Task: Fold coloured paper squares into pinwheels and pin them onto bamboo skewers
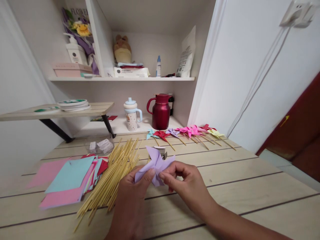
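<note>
A light purple paper pinwheel (156, 158) with its blades folded in is held above the table. My left hand (136, 183) grips it from the left, the thumb pressed near its centre. On the other side my right hand (186, 180) is closed, thumb and index finger pinched together against the paper near the middle. Whatever sits between those fingertips is too small to make out. Just behind the pinwheel is a small open box (163, 154), partly covered by a blade. Beside my left hand lies a heap of thin bamboo sticks (110, 176).
Stacked coloured paper squares (71, 176) lie at the left, with a clear container of small boxes (102, 146) behind. Finished pinwheels on sticks (191, 131) line the table's back. A red thermos jug (160, 113) and a cup (131, 115) stand beyond, near a raised wooden stand (100, 108).
</note>
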Available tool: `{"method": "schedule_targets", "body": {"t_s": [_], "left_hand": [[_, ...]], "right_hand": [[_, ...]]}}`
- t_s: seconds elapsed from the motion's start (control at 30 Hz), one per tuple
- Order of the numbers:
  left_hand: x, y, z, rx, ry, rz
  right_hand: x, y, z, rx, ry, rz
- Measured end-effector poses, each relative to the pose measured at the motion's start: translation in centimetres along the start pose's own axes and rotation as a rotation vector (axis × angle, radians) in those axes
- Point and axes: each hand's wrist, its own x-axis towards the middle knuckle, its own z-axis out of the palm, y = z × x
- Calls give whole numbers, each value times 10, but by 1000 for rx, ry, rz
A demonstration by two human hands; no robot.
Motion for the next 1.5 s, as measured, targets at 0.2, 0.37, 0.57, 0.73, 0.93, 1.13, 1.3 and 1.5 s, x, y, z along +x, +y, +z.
{"method": "schedule_targets", "body": {"t_s": [0.2, 0.37, 0.57, 0.73, 0.93, 1.13, 1.3, 1.5], "left_hand": [[0, 2, 1, -9, -18, -5], [-1, 3, 0, -13, -38, -25], [4, -1, -4, -30, -46, -5], [12, -4, -10, 86, 79, 29], [11, -3, -9, 216, 36, 144], [11, -5, -5, 309, -58, 272], [11, -8, -4, 307, -57, 351], [9, -6, -7, 384, -68, 330]], "right_hand": [[0, -3, 0, -7, 2, -6], [-1, -3, 0, -14, 11, -5], [0, -1, 0, 22, 12, 22], [2, -4, -13, -84, 196, -186], [10, -9, -26, -191, 114, -277], [12, -10, -21, -92, -123, -47], [12, -9, -18, -112, -133, -61], [11, -11, -19, -90, -115, -30]]}}
